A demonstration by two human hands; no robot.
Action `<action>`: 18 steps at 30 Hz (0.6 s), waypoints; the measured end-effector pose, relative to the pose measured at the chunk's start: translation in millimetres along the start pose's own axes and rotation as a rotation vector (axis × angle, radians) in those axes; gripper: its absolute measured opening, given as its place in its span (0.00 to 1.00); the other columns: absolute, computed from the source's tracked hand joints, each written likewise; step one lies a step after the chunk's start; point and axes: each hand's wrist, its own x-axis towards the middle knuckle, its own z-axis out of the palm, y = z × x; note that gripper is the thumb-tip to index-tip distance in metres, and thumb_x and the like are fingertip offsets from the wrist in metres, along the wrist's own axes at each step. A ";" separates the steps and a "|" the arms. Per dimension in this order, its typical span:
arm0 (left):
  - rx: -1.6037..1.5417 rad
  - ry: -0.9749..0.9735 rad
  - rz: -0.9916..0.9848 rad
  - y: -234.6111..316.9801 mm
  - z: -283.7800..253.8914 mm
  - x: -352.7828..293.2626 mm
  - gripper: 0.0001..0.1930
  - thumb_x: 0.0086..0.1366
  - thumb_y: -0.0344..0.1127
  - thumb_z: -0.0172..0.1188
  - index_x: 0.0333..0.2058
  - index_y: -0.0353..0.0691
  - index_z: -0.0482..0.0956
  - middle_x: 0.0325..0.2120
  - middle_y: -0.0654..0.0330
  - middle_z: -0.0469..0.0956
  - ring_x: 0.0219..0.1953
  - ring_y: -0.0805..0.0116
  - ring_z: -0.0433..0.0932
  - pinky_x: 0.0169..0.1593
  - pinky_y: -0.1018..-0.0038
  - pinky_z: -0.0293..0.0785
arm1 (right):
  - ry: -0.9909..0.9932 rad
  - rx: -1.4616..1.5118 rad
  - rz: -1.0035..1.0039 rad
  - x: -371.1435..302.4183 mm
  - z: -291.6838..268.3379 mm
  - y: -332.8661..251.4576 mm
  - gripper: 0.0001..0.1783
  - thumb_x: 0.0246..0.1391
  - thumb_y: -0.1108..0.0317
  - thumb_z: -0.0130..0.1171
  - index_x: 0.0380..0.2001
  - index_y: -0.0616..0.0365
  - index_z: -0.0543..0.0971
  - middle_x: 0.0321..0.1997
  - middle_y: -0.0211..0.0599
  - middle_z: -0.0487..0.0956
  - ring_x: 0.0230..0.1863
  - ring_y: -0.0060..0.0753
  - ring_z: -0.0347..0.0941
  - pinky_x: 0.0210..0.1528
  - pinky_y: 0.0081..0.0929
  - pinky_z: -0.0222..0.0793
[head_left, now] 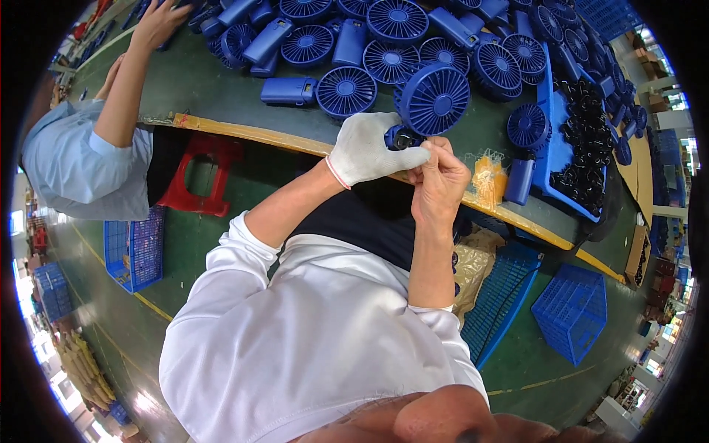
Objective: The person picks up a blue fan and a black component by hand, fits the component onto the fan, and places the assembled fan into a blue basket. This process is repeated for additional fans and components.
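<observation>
Here, left fingers (405,158) around a blue fan (436,101), right fingers (437,159) narrow, at the table edge (258,136).

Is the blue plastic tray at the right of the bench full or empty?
Not empty: small glossy black parts cover most of the blue plastic tray; exact depth unclear.

The room is bright. White light glows from windows (66,395) by the round black rim, and the green floor (145,402) has a shiny spot. It is dark under the tabletop (207,92). The middle blue fan (434,103) looks clear. Near the rim, things look bent, small and fuzzy.
</observation>
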 end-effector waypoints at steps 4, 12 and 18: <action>-0.019 0.008 0.044 0.3 -0.2 0.1 0.16 0.50 0.44 0.66 0.29 0.35 0.83 0.20 0.50 0.80 0.22 0.57 0.81 0.29 0.70 0.74 | 0.011 -0.047 -0.095 1.7 -2.9 5.4 0.16 0.63 0.65 0.56 0.29 0.68 0.79 0.36 0.32 0.73 0.29 0.19 0.67 0.31 0.19 0.66; -0.041 -0.053 0.009 5.3 -2.6 1.5 0.17 0.52 0.45 0.64 0.29 0.34 0.83 0.20 0.50 0.80 0.23 0.60 0.81 0.29 0.71 0.74 | -0.075 -0.021 0.116 9.0 0.6 15.3 0.36 0.66 0.39 0.41 0.58 0.63 0.66 0.52 0.40 0.75 0.56 0.36 0.71 0.59 0.35 0.67; -0.713 -0.263 -0.342 6.3 1.8 -2.0 0.34 0.73 0.58 0.38 0.24 0.32 0.77 0.16 0.56 0.76 0.19 0.64 0.76 0.28 0.73 0.71 | -0.006 -0.007 0.250 20.6 7.2 4.2 0.22 0.63 0.44 0.52 0.27 0.52 0.75 0.18 0.25 0.73 0.13 0.15 0.62 0.12 0.16 0.54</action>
